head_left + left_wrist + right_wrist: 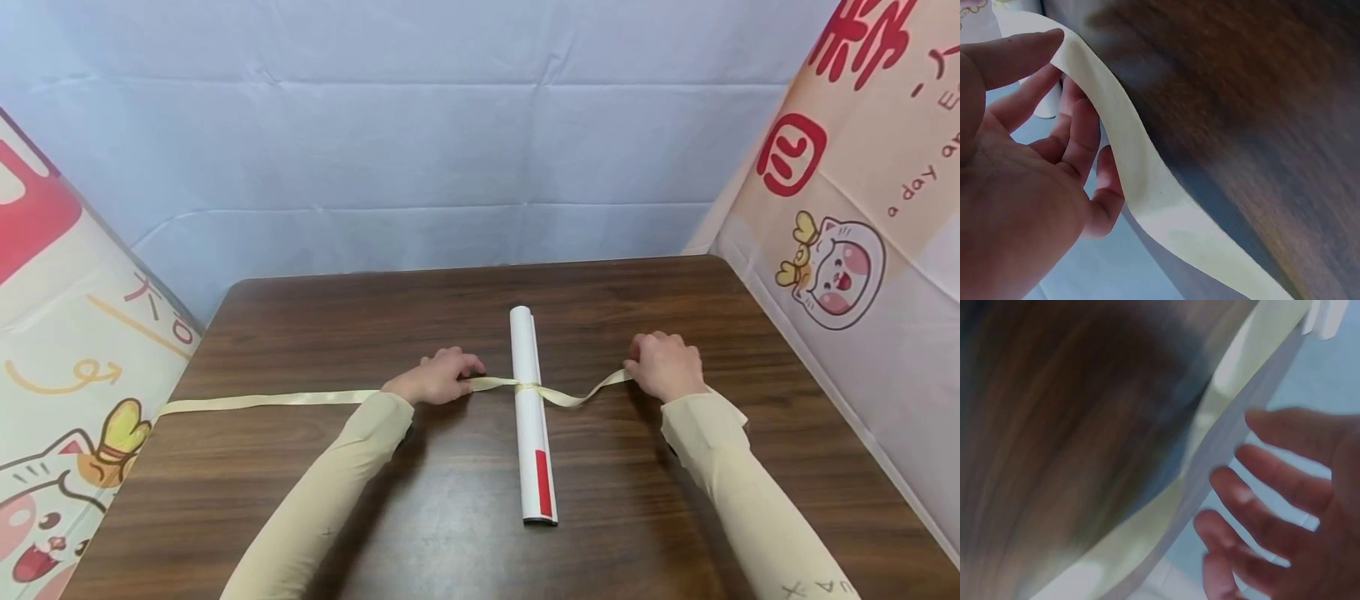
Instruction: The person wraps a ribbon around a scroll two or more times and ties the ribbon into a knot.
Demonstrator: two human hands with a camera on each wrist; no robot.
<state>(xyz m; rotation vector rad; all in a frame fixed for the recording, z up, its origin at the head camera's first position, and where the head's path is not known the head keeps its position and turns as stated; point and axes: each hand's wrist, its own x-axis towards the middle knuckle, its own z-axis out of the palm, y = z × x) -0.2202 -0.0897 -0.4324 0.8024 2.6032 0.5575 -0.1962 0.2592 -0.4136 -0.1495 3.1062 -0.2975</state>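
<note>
A white paper roll [529, 425] with a red patch near its close end lies lengthwise on the table. Around its middle runs a pale yellow ribbon [300, 398], crossed or knotted on top; which of the two I cannot tell. To the left of the roll, my left hand [438, 377] pinches the ribbon between thumb and forefinger, as the left wrist view shows at the strip [1132, 144]. On the other side, my right hand [666, 367] is over the ribbon's right length. In the right wrist view its fingers [1260, 512] are spread and loosely bent, apart from the ribbon [1210, 412].
The dark wooden table [337, 325] has a pale fabric backdrop [420, 150] behind it. Printed cloths with cartoon cats stand at the left [67, 350] and right [862, 217]. The ribbon's long left length reaches the table's left edge.
</note>
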